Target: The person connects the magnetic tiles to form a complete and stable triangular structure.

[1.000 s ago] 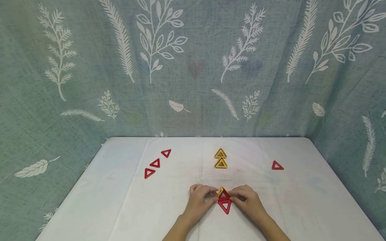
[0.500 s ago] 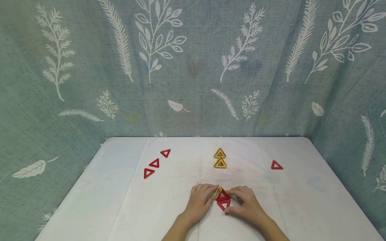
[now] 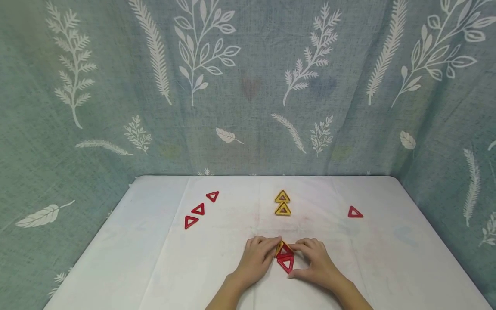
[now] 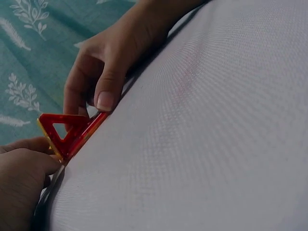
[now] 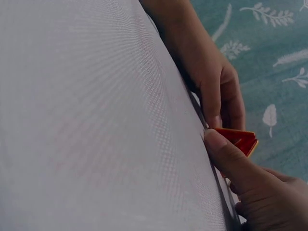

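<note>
Near the front of the table, a small upright shape of yellow and red triangle magnetic tiles stands with a flat red triangle tile against its near edge. My left hand holds the upright shape at its left side, index fingertip near the top. From the right, my right hand spans both parts, index finger at the upright tiles and thumb at the flat tile's near tip. In the left wrist view, the upright red tile leans out over the flat one. Fingers partly hide the yellow tiles behind.
Two yellow triangle tiles lie one behind the other at the back middle of the white table. Three red triangle tiles form a slanting row at back left. One red triangle tile lies at back right. A leaf-patterned curtain hangs behind.
My right thumb has moved from beside the upright tiles down to the flat red tile's near tip. My left fingers have shifted along the left side. The joined tiles have slid slightly left.
</note>
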